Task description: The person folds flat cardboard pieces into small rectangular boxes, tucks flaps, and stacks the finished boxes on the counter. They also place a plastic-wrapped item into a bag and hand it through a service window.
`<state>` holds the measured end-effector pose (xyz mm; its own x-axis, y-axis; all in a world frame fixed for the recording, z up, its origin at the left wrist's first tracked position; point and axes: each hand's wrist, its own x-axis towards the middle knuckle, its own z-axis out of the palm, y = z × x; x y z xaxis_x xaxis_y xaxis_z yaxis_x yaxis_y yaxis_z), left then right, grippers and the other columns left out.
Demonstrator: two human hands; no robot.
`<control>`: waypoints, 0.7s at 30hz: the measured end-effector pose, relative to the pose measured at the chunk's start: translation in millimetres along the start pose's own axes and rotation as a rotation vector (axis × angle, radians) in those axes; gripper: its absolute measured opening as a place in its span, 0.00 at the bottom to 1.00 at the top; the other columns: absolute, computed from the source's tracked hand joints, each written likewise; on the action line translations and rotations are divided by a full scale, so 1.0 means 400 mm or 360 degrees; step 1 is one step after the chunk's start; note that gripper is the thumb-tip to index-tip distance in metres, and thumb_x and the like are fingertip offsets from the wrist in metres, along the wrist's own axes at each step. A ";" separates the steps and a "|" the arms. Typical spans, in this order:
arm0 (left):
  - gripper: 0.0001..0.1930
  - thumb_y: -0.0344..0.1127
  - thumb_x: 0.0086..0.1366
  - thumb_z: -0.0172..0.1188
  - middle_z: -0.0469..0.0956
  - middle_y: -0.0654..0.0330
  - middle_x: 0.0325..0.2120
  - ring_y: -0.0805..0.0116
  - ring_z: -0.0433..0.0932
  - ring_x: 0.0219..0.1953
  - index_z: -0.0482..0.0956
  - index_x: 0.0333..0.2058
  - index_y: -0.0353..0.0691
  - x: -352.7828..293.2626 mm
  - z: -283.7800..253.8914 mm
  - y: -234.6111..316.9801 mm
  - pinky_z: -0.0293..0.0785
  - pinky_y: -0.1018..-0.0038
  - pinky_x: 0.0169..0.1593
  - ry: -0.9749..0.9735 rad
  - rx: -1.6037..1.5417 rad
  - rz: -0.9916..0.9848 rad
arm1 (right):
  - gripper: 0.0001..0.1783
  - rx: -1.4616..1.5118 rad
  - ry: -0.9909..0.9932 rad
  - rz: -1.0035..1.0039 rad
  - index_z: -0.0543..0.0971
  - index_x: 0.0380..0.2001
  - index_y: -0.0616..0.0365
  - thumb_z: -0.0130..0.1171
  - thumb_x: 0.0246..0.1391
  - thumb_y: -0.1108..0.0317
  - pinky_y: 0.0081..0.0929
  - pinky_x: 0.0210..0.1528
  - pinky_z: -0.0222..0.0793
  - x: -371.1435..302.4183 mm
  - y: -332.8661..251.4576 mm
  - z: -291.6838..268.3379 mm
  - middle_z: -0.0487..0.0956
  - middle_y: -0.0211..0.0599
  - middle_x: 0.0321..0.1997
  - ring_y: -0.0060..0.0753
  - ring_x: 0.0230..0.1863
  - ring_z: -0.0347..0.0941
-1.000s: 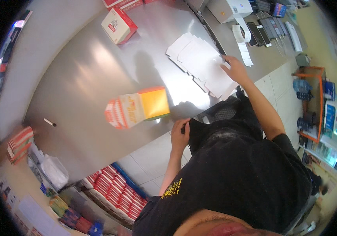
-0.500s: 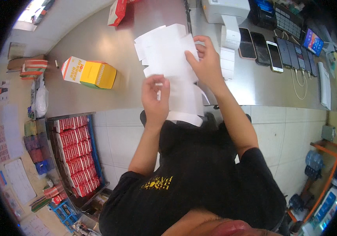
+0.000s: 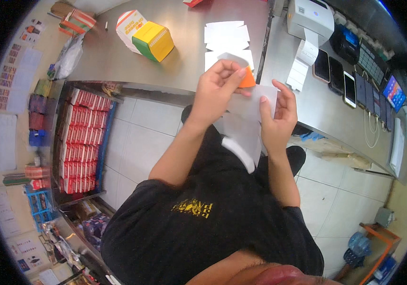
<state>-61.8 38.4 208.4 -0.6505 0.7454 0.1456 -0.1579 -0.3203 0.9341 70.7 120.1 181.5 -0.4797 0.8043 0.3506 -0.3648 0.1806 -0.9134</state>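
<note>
Between my two hands hangs a white cardboard carton blank, its lower part reaching over the table edge toward my lap. My left hand pinches its upper left part, where a folded piece shows an orange outer side. At its right edge, my right hand grips the blank with the thumb on top and fingers behind. Just beyond them another flat white blank lies on the metal table, partly covered by the held one. A folded yellow, green and white carton rests on its side to the left.
A label printer with a strip of labels stands at the far right. Several phones with white cables lie beside it. To my left below the table, a crate holds rows of red-and-white boxes.
The view has turned, and the held blank is nearer my body. A second blank now shows on the table behind it. My left hand has moved up the blank, and an orange side shows.
</note>
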 end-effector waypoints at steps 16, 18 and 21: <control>0.08 0.32 0.76 0.58 0.81 0.56 0.45 0.71 0.82 0.47 0.76 0.46 0.32 -0.107 -0.136 -0.134 0.89 0.68 0.48 0.0173 -0.0065 -0.0134 | 0.07 0.0041 -0.0270 0.0237 0.86 0.41 0.65 0.66 0.64 0.72 0.29 0.59 0.76 -0.048 0.144 0.078 0.82 0.52 0.58 0.35 0.56 0.81; 0.09 0.32 0.76 0.58 0.81 0.56 0.45 0.71 0.82 0.48 0.76 0.46 0.32 -0.114 -0.142 -0.142 0.89 0.68 0.48 0.0188 -0.0120 -0.0165 | 0.09 -0.0106 -0.0347 0.0234 0.87 0.43 0.65 0.65 0.65 0.71 0.29 0.60 0.75 -0.043 0.140 0.058 0.82 0.52 0.59 0.35 0.57 0.81; 0.09 0.33 0.75 0.59 0.81 0.57 0.45 0.71 0.81 0.49 0.76 0.46 0.32 -0.123 -0.143 -0.157 0.89 0.67 0.46 0.0227 -0.0096 -0.0173 | 0.12 -0.0166 -0.0319 0.0306 0.87 0.45 0.65 0.64 0.66 0.68 0.29 0.60 0.74 -0.051 0.138 0.066 0.82 0.53 0.59 0.34 0.57 0.81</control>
<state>-62.5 -11.6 123.9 -0.7253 0.6884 -0.0068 -0.2746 -0.2802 0.9199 39.2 98.9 129.4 -0.6840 0.7033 0.1937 -0.1733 0.1012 -0.9797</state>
